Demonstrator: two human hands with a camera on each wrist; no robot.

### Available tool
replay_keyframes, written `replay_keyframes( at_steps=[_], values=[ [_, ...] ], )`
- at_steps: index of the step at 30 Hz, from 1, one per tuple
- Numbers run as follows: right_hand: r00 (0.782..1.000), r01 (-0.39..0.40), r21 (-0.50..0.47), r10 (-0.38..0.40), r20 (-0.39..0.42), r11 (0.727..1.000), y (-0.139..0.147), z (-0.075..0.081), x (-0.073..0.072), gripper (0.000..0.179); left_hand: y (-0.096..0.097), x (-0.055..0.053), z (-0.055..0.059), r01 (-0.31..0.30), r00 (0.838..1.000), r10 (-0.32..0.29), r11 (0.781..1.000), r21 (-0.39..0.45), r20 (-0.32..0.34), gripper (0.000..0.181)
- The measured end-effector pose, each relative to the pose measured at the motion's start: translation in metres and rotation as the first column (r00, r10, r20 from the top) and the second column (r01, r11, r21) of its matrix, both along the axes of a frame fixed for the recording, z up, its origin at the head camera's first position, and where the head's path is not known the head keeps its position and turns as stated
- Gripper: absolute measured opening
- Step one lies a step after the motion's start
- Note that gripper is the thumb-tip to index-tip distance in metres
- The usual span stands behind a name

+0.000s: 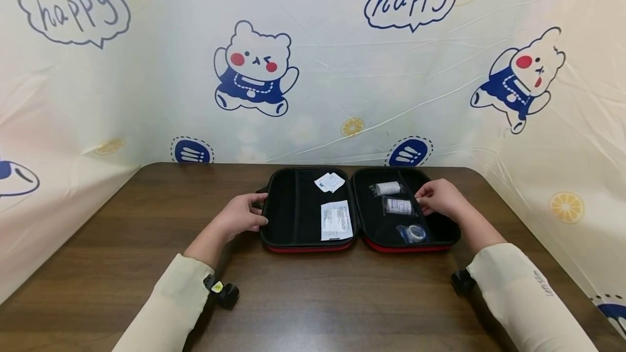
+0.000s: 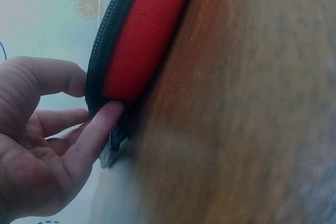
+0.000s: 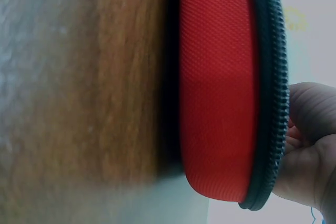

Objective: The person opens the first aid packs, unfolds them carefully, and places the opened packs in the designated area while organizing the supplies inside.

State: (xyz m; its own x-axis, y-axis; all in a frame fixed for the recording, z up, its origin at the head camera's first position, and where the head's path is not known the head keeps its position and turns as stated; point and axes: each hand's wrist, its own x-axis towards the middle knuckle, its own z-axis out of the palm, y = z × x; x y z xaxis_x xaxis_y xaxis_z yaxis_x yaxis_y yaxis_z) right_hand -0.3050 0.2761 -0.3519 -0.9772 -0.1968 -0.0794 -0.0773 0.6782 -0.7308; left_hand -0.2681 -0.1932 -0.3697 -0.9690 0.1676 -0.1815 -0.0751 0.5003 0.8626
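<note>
Since the red-and-black zip case (image 1: 281, 208) is lying opened out on the far part of the bench (image 1: 313, 297), its two halves are basically shallow trays with loose stuff in them; the left hand (image 1: 242, 213) pinches the left rim, thumb against the outer side and fingers at the zip edge, so there's only the rim's thickness between them; the right hand (image 1: 442, 198) dips into the right half with fingers bunched together, but I honestly can't tell if they've got hold of anything

What I'd watch for: if the left hand lifts or tugs that rim, the two small white packets (image 1: 330, 182) and the bigger white packet (image 1: 337, 221) could slide toward the hinge, as nothing visible pins them down; a leftward sweep of the right hand could knock the upper bandage roll (image 1: 388, 188) or the lower bandage roll (image 1: 399, 206); the wrapped tape roll (image 1: 414, 233) sits near the front rim, so a careless knuckle might flick it

As for obstacles, the raised right rim sits beside the right hand and could snag it; a printed backdrop (image 1: 318, 15) hangs right behind the bench, so not much room back there
</note>
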Motion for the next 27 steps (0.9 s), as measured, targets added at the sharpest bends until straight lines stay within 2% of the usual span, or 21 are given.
replay_keyframes(
  at_steps=[4,8,14,21,24,27],
  values=[
    [1.000,0.015,-0.018,-0.015,-0.008,1.000,0.004,0.002,0.003,0.014,0.000,0.001,0.000,-0.001,1.000,0.001,1.000,-0.002,-0.002,0.068],
    [1.000,-0.002,-0.049,0.001,-0.015,0.999,0.007,0.006,0.009,0.018,-0.003,0.004,0.001,-0.014,1.000,0.013,1.000,-0.013,-0.016,0.068],
    [0.998,-0.025,-0.062,0.021,-0.053,0.998,0.020,0.013,0.020,0.021,-0.008,0.012,0.008,0.004,0.999,-0.002,0.999,0.038,-0.050,0.067],
    [0.994,0.002,0.010,-0.001,-0.105,1.000,0.048,0.016,0.029,0.028,-0.010,0.018,0.022,0.003,0.988,-0.006,1.000,-0.018,-0.154,0.060],
    [0.995,0.034,0.033,-0.030,-0.091,0.999,0.057,0.013,0.031,0.034,-0.009,0.017,0.027,0.012,0.981,-0.018,0.999,-0.029,-0.194,0.055],
    [0.998,0.044,0.013,-0.044,-0.035,0.999,0.064,0.010,0.033,0.043,-0.006,0.016,0.033,0.034,0.975,-0.046,0.998,-0.061,-0.220,0.049]
  ],
)
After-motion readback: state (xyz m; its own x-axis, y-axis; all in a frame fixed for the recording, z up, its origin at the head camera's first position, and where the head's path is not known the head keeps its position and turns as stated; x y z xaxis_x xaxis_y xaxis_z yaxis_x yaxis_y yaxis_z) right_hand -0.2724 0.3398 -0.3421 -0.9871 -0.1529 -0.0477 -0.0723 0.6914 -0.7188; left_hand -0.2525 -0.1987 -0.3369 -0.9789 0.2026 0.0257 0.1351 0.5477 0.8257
